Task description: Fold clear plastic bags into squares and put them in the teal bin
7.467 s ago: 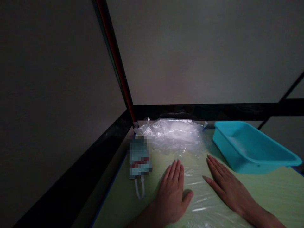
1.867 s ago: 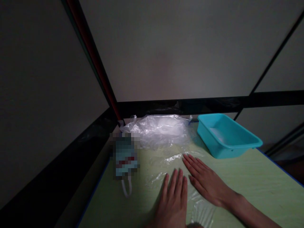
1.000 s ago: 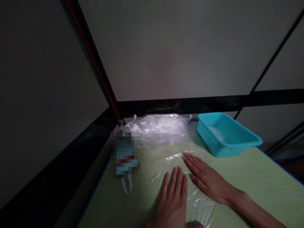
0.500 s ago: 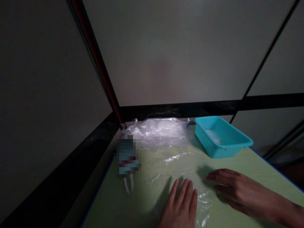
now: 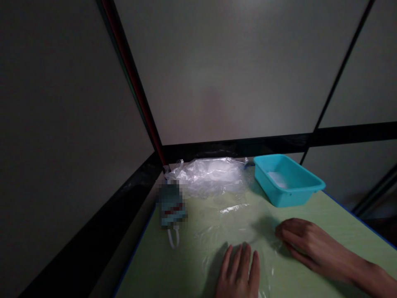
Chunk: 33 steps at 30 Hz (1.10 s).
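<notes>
A thin clear plastic bag point(image 5: 234, 227) lies spread on the pale green tabletop, faintly wrinkled and shiny. My left hand point(image 5: 237, 273) rests palm down on its near part, fingers stretched out and slightly apart. At the bag's right edge is my right hand point(image 5: 305, 242), its fingers curled inward and pressed together. The fingertips are turned away, so whatever they hold, if anything, is hidden. Behind the spread bag, a pile of clear plastic bags point(image 5: 214, 171) lies against the wall.
A turquoise plastic basket point(image 5: 287, 198) stands at the back right with something whitish inside. On the left lies a blurred-out teal item point(image 5: 172, 205) with a white loop. The table point(image 5: 344, 231) has a blue edge and meets panelled walls at the back and left.
My right hand's fingers have gone from extended to curled inward. The left hand stays flat on the bag, whose wrinkles have shifted. The whole view has moved slightly.
</notes>
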Each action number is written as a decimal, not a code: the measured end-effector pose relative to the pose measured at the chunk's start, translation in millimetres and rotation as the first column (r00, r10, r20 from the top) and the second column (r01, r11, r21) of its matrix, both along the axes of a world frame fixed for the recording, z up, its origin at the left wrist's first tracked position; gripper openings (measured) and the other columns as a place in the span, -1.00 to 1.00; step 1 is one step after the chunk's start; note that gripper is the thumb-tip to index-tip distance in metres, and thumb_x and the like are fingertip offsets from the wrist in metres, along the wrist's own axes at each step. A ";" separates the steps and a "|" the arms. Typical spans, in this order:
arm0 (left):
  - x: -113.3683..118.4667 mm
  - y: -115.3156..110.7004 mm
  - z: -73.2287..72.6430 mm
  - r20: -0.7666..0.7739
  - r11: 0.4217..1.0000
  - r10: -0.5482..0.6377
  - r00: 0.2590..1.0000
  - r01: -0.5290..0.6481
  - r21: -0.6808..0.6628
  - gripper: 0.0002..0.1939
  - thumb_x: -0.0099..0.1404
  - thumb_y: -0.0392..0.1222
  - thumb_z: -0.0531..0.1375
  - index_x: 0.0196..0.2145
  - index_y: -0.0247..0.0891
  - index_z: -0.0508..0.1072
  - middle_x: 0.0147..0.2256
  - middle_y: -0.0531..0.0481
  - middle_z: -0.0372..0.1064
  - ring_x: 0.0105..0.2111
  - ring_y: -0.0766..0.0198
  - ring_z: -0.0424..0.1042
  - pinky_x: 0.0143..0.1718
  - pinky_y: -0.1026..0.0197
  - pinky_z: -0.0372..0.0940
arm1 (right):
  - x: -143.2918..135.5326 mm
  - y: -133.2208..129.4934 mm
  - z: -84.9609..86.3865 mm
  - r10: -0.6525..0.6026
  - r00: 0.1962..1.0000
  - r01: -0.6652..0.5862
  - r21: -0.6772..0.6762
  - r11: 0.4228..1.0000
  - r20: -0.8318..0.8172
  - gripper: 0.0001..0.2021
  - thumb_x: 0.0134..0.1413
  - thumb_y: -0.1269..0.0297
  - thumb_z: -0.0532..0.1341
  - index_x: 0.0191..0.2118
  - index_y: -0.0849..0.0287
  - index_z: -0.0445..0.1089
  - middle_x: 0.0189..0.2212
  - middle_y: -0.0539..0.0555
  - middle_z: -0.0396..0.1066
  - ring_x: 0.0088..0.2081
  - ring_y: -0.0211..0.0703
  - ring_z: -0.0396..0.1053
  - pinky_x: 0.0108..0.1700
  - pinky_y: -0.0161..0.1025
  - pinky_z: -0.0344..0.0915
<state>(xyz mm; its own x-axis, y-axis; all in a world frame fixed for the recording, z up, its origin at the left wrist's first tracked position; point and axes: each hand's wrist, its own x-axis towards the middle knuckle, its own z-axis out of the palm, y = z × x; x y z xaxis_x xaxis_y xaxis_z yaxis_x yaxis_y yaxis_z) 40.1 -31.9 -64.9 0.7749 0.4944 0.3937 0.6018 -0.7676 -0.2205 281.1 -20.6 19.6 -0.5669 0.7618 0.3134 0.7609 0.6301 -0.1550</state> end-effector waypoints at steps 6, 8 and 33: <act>-1.3 1.4 25.5 0.156 0.976 0.103 0.982 -0.070 -0.205 -0.52 0.19 -0.35 -0.04 0.09 -0.31 0.16 -0.15 -0.11 0.42 -0.22 0.18 0.42 -0.09 0.15 0.29 | -0.6 0.3 9.7 -0.031 0.996 0.027 -0.051 0.998 -0.088 -0.80 0.18 0.33 -0.04 -0.31 0.12 0.32 -0.42 0.09 0.41 -0.39 -0.16 0.39 -0.35 -0.24 0.31; -5.3 3.8 37.9 0.166 0.947 0.170 0.971 -0.115 -0.300 -0.51 0.14 -0.41 -0.04 0.05 -0.27 0.21 -0.27 -0.07 0.46 -0.30 0.18 0.44 -0.16 0.13 0.32 | -0.1 0.1 12.7 -0.056 0.989 0.047 -0.066 0.997 -0.140 -0.81 0.19 0.32 -0.04 -0.27 0.13 0.30 -0.40 0.09 0.42 -0.38 -0.16 0.41 -0.35 -0.24 0.33; -55.8 78.1 63.5 0.417 0.498 0.612 0.671 0.081 -0.863 -0.60 0.04 -0.39 -0.01 -0.11 -0.26 0.16 -0.37 0.08 0.31 -0.48 0.33 0.42 -0.37 0.23 0.29 | -42.9 74.3 -3.8 -0.239 0.932 0.183 -0.214 0.959 -0.272 -0.81 0.07 0.43 -0.01 -0.20 0.20 0.25 -0.50 0.05 0.42 -0.50 -0.14 0.40 -0.45 -0.25 0.29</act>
<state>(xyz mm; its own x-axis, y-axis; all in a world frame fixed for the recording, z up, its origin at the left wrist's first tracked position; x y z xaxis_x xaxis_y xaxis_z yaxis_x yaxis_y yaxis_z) -15.7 46.2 -1.4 0.2706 0.9626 0.0086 0.5039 -0.1493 0.8508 238.3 53.7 15.8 -0.2910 0.9133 0.2851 0.7764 0.3995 -0.4874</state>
